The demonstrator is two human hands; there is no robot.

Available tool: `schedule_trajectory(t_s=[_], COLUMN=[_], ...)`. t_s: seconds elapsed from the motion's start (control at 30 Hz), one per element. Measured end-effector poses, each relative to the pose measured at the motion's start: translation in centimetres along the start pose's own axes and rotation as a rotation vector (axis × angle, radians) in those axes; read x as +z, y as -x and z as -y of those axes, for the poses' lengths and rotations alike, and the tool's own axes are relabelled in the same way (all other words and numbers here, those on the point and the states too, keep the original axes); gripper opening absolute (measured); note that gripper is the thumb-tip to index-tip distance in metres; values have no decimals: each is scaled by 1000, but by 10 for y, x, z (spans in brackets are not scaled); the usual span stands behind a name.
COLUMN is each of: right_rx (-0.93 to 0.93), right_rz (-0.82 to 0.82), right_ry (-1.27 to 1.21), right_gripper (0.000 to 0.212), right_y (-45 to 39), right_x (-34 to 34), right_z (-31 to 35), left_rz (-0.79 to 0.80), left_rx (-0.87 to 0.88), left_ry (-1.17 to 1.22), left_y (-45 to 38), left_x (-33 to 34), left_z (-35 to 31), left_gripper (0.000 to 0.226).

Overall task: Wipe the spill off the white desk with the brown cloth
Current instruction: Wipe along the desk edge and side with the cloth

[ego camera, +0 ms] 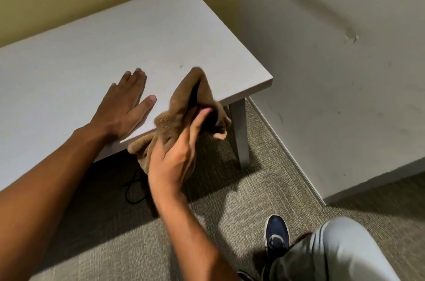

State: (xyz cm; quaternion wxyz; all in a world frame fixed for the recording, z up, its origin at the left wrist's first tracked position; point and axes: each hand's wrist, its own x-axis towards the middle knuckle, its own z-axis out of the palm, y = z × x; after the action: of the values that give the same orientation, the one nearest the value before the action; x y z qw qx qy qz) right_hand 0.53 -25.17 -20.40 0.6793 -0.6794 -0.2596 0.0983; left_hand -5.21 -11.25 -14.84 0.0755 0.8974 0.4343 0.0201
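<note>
The white desk (96, 45) fills the upper left of the head view, its near right corner at the centre right. My left hand (125, 104) lies flat on the desk near its front edge, fingers spread. My right hand (177, 154) grips the bunched brown cloth (181, 105) just off the desk's front edge. The cloth's upper end stands up over the desk surface and its lower end hangs below the edge. A small dark speck (181, 66) lies on the desk beyond the cloth. No wet spill is visible.
Walls close the desk in at the back and on the right. A grey desk leg (241, 133) stands on the carpet (230, 200). A dark cable (133, 191) lies under the desk. My leg and blue shoe (277, 232) are at the lower right.
</note>
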Motion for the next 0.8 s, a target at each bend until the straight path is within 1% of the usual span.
schedule_trajectory(t_s=[0.07,0.17,0.23,0.3,0.37,0.47,0.53,0.57,0.67,0.7,0.77,0.8], right_rx=[21,-68,-102,-67,-17,17,48,85,214,225,235,236], right_rz=[-25,-48,-56,-142,-272,-432,-451,-446,-461,-487,-546,-562], right_ry=[-71,-180,-202,-178,-183,-157,-150,-161,-245,-280,-329,-330], right_gripper=[74,77,77,72,68,75,81,80,71,63,37,28], right_y=[-24,-40,-43,-55,-79,-121,-143,-148,-141,-136,-125,-121], right_x=[-3,-14,-20,-27,-38,-66,-79,-80,-71,-68,-61,-58], right_z=[1,-1,-7,-12,-15,-20,-24,-24,-17,-15,-10,-8], left_rz=[-9,-7,-13,-9,-2,-3,-4,-7,-6,-6,-5,-5], left_rx=[0,5,2,-3,-5,-1,-3,-3,-6,-6,-7,-6], left_ry=[-16,-9,1,11,16,23,23,19,11,12,15,18], left_y=[0,-1,-1,-2,-2,-2,-2,-2,-2,-2,-1,-2], left_x=[2,2,1,1,0,0,-1,-1,-2,-2,-1,-1], left_z=[1,1,2,2,2,-1,-1,-1,0,-1,-1,-2], left_gripper=[88,88,90,91,91,92,92,92,91,92,92,92])
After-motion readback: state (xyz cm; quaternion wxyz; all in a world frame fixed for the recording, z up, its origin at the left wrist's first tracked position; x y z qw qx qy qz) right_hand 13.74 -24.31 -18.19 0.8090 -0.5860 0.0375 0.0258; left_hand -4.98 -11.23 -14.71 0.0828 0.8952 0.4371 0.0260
